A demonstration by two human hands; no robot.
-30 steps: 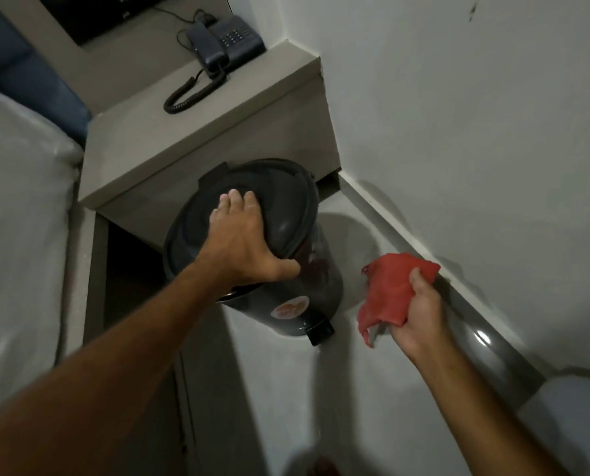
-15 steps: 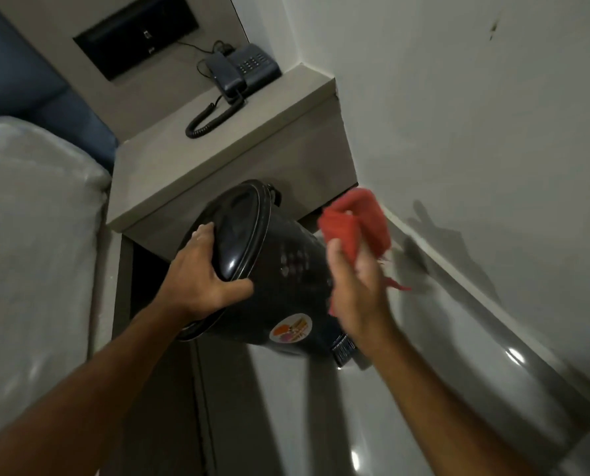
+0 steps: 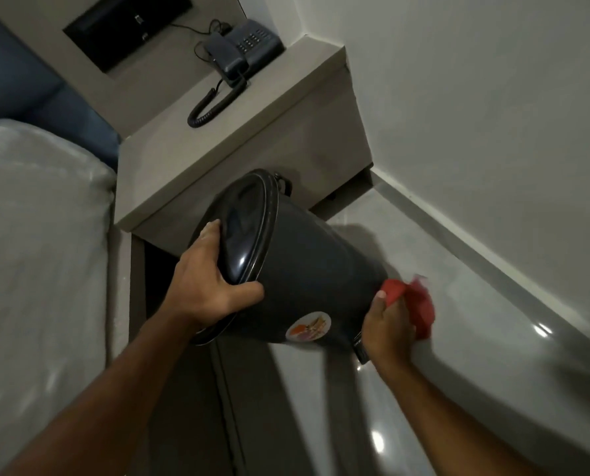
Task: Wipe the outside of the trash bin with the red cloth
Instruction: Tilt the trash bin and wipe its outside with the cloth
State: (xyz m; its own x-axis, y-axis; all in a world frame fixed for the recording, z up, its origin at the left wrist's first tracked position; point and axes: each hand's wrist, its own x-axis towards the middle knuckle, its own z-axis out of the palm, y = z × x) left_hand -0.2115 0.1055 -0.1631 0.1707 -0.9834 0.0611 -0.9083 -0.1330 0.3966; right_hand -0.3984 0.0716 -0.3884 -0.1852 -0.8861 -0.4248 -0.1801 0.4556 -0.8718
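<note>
Red cloth is bunched in the right hand, whose fingers are closed around it, the thumb lying over the near fold. The cloth is pressed against the lower end of the trash bin, on the side facing the wall, so that most of the fabric shows beyond the knuckles, with a frayed corner sticking up above the bin's base. The bin is dark and glossy and is held tilted, its lid turned up and toward the left, its base lowered toward the floor. The left hand is clamped on the rim where lid and body meet: the fingers are curled over the lid's edge and the thumb is laid across the body below the rim. A round sticker is seen on the underside of the body, between the two hands. A small black pedal projects at the base, just beside the right wrist. Whether the base is touching the floor cannot be told.

Behind the bin a grey nightstand is set into the corner, and a dark telephone with a coiled cord rests on its top. A bed under a pale cover is seen to the left. A white wall with a grey skirting runs along the right.
</note>
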